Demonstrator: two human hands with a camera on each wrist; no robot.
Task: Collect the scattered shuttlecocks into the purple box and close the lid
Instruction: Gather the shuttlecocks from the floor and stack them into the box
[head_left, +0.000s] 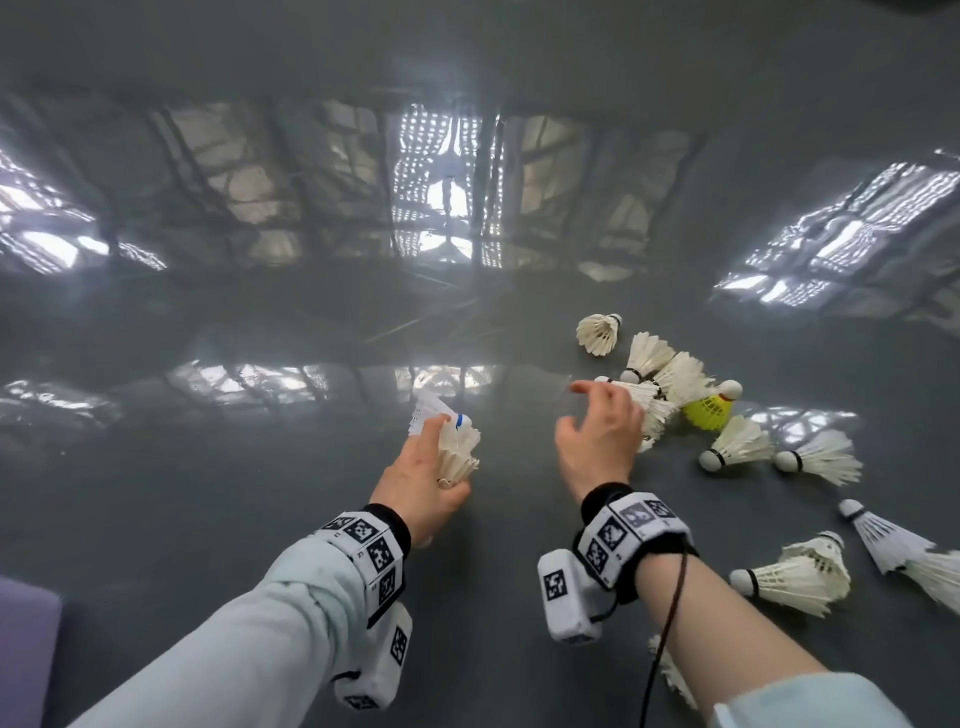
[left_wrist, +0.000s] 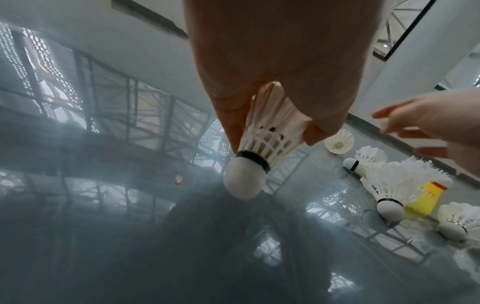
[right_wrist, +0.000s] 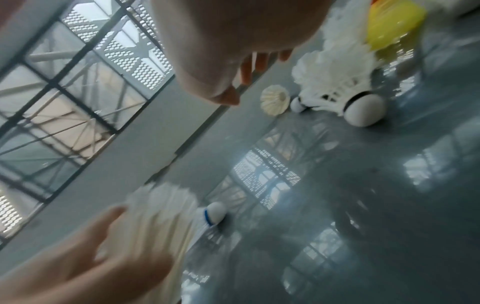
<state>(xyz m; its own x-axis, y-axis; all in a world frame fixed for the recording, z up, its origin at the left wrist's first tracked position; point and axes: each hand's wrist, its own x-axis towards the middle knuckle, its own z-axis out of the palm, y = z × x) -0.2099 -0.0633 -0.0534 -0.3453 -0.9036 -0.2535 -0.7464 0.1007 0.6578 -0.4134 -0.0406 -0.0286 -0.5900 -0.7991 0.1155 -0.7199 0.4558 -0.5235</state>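
Note:
My left hand (head_left: 441, 457) grips a small bundle of white shuttlecocks (head_left: 460, 441) above the glossy grey floor; one has a blue band (right_wrist: 211, 215) and another a black band (left_wrist: 255, 160). My right hand (head_left: 587, 410) hovers with its fingers spread and holds nothing, at the left edge of a pile of white shuttlecocks (head_left: 660, 384). A yellow shuttlecock (head_left: 709, 408) lies in that pile. More white shuttlecocks (head_left: 737, 441) are scattered to the right. A corner of the purple box (head_left: 26, 649) shows at the bottom left; its lid is out of view.
The shiny floor (head_left: 260, 493) mirrors ceiling windows and trusses. Loose shuttlecocks (head_left: 795, 571) lie near my right forearm, and one (head_left: 670, 670) is partly under it. A wall base runs behind the pile (left_wrist: 363, 123).

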